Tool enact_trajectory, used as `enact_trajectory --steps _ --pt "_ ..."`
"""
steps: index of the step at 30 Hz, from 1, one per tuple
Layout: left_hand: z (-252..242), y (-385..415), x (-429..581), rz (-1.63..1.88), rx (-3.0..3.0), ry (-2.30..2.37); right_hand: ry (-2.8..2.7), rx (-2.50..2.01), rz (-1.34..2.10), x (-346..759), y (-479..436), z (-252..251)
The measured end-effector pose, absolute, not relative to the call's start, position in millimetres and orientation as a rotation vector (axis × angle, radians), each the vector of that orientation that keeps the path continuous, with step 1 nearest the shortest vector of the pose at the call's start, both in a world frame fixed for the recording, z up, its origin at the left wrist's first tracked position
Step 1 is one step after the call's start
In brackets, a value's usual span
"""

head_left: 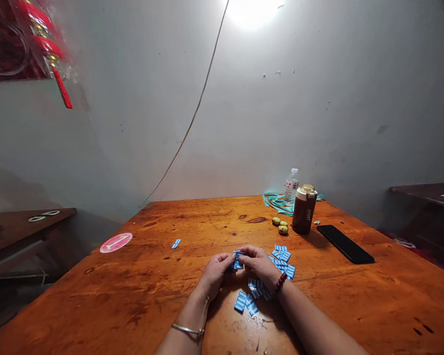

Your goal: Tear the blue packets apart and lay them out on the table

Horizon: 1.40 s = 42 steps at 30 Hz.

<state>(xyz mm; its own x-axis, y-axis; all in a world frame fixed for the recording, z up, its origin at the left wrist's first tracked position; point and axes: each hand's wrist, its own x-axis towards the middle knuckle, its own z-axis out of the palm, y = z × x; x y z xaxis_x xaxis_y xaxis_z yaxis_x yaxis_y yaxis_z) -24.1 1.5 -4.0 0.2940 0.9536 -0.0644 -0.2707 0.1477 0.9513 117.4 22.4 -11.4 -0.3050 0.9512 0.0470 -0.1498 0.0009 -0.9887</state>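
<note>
Head view: left hand (215, 274) and right hand (259, 265) close together above an orange wooden table (392, 301), both half closed, fingertips pinching a small blue-and-white paper strip (238, 260) from either side (its exact shape partly hidden by the fingers). Just right of the right hand, a loose heap of matching strips (283, 260); just below the hands, a second heap (246, 302), lying in their shadow. One lone strip (175, 243) well to the left, near a round pink mat (116, 242). Thin bangle (188, 331) on the left wrist, dark bead bracelet (280, 283) on the right. Farther off, a plastic water bottle (291, 187), a brown flask (304, 209), small green fruits (281, 225) and a black phone (345, 244).
</note>
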Motion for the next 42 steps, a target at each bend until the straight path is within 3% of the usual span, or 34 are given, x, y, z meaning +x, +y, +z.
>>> enact_trajectory --steps 18,30,42 --pt "-2.2 -1.4 -22.0 1.066 0.632 0.785 -1.267 -0.853 1.298 107.6 21.1 -17.1" --pt "-13.4 3.2 -23.2 1.122 0.702 0.724 -1.675 -0.938 0.632 106.8 7.6 -11.1" --pt "-1.3 0.4 -17.2 1.146 0.864 0.927 -1.568 -0.964 0.814 105.2 11.2 -12.5"
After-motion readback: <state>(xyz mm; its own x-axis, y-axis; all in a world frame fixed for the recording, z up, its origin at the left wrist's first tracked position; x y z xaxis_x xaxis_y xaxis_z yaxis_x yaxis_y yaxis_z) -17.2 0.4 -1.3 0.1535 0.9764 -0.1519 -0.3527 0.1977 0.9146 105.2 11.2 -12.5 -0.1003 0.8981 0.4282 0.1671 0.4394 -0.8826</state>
